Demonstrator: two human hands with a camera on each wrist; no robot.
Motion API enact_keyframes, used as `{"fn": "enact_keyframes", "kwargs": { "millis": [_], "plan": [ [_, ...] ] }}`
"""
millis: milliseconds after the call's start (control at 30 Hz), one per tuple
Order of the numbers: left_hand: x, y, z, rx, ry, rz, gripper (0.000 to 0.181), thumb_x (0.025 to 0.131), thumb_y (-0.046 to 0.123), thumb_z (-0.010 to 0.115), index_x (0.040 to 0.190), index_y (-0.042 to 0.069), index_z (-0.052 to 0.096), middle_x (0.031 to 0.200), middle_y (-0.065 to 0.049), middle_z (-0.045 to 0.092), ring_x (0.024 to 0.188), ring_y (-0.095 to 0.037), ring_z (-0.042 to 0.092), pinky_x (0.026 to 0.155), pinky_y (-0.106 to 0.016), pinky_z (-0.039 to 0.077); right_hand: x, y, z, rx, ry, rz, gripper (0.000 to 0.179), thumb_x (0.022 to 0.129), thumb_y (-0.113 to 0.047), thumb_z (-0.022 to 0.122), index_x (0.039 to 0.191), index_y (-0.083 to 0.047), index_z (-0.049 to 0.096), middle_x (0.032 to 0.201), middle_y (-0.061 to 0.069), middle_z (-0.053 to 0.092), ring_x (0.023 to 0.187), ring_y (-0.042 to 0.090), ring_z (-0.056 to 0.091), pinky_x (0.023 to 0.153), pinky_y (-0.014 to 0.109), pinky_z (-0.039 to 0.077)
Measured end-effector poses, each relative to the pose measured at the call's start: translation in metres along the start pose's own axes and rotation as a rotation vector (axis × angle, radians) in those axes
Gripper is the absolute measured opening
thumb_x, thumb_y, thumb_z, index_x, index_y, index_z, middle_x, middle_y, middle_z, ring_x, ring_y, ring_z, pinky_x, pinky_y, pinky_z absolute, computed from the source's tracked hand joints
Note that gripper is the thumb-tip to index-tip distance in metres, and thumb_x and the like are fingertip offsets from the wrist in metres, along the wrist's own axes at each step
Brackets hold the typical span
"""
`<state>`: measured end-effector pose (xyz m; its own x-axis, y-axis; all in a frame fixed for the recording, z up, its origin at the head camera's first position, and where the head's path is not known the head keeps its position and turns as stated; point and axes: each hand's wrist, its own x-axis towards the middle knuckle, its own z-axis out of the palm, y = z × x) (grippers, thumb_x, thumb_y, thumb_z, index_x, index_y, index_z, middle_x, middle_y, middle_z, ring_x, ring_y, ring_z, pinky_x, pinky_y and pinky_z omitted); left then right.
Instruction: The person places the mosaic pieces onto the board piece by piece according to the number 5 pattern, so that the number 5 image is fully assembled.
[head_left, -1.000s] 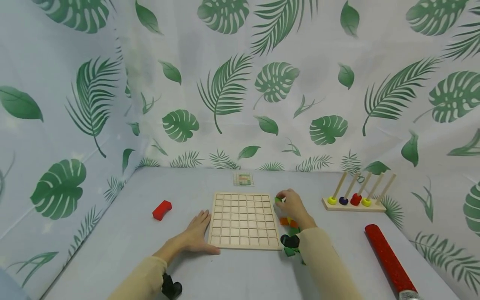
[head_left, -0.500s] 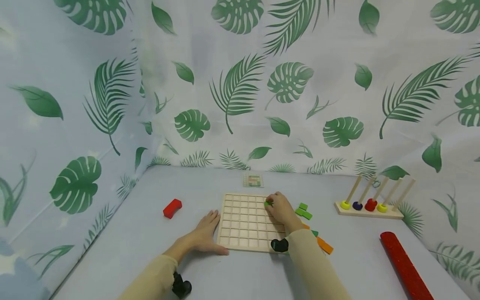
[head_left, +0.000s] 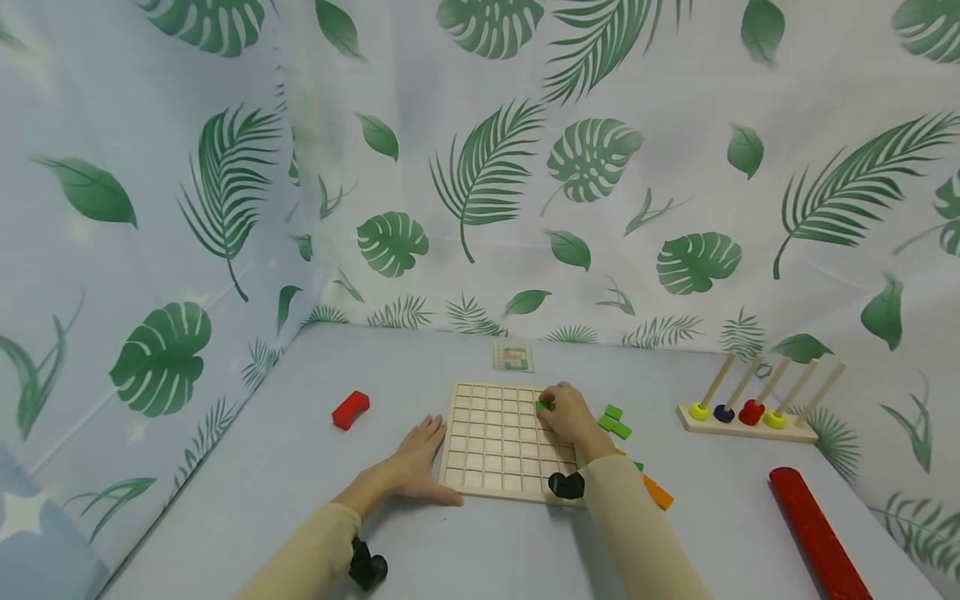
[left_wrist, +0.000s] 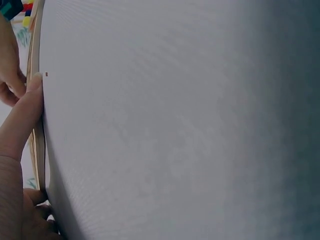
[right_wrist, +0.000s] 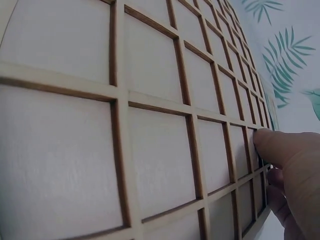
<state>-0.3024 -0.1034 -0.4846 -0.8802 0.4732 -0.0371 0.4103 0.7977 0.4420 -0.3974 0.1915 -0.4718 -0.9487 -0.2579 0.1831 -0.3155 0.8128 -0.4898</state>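
One gridded wooden board [head_left: 489, 442] touches spread left fingers [head_left: 427, 433]; right fingers [head_left: 556, 394] pinch a green, apparently flat tile [head_left: 541, 405].

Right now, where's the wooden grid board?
In the head view, the wooden grid board lies below centre, between the left hand at its left edge and the right hand over its far right corner.

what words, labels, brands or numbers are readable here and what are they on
No readable text in any view.
Small card behind the board: a coloured grid shows; any lettering would be too small to read.
Wooden grid board: no lettering on the cells that show.
Peg stand and red cylinder: no lettering can be made out.
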Motion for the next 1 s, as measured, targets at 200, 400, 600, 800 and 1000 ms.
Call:
{"fn": "enact_keyframes", "kwargs": {
  "millis": [200, 400, 600, 800, 1000],
  "plan": [
    [0.0, 0.0, -0.003, -0.01, 0.007, -0.003, 0.121, 0.065, 0.064, 0.074, 0.147, -0.007, 0.019, 0.153, -0.023, 0.015, 0.142, -0.036, 0.006, 0.115, -0.047, 0.01, 0.003, -0.001, -0.002, -0.002, -0.025, -0.011, 0.02, 0.087, -0.01, 0.067, 0.104, -0.001, 0.067, 0.102, 0.012, 0.056, 0.089, 0.026, 0.058, 0.077, 0.039, 0.052],
    [0.001, 0.002, -0.004, -0.012, 0.002, 0.003, 0.122, 0.065, 0.066, 0.073, 0.147, -0.006, 0.019, 0.153, -0.023, 0.015, 0.142, -0.036, 0.007, 0.115, -0.046, 0.01, 0.001, 0.0, -0.003, -0.038, -0.012, -0.016, 0.017, 0.086, -0.008, 0.067, 0.102, -0.001, 0.069, 0.101, 0.013, 0.056, 0.088, 0.026, 0.058, 0.078, 0.04, 0.052],
    [0.001, 0.0, -0.001, -0.007, 0.005, -0.01, 0.122, 0.065, 0.066, 0.074, 0.147, -0.006, 0.02, 0.153, -0.022, 0.016, 0.142, -0.035, 0.007, 0.115, -0.046, 0.011, -0.005, 0.002, -0.006, 0.028, 0.032, -0.011, 0.026, 0.089, -0.008, 0.063, 0.113, 0.002, 0.063, 0.103, 0.014, 0.057, 0.091, 0.028, 0.059, 0.076, 0.04, 0.053],
    [0.002, -0.001, 0.0, -0.011, 0.007, 0.0, 0.122, 0.064, 0.066, 0.073, 0.147, -0.005, 0.019, 0.154, -0.022, 0.016, 0.142, -0.035, 0.006, 0.115, -0.046, 0.011, -0.017, 0.023, -0.027, 0.054, 0.157, 0.027, 0.023, 0.09, -0.004, 0.061, 0.111, 0.005, 0.062, 0.101, 0.018, 0.06, 0.09, 0.031, 0.059, 0.077, 0.044, 0.052],
    [0.001, 0.001, -0.001, -0.018, 0.002, -0.001, 0.121, 0.065, 0.065, 0.074, 0.147, -0.007, 0.02, 0.153, -0.024, 0.015, 0.142, -0.036, 0.006, 0.114, -0.047, 0.011, -0.034, 0.049, -0.051, 0.041, 0.136, 0.134, 0.025, 0.089, -0.003, 0.061, 0.111, 0.008, 0.061, 0.102, 0.02, 0.059, 0.09, 0.031, 0.057, 0.077, 0.044, 0.051]
  ]
}}
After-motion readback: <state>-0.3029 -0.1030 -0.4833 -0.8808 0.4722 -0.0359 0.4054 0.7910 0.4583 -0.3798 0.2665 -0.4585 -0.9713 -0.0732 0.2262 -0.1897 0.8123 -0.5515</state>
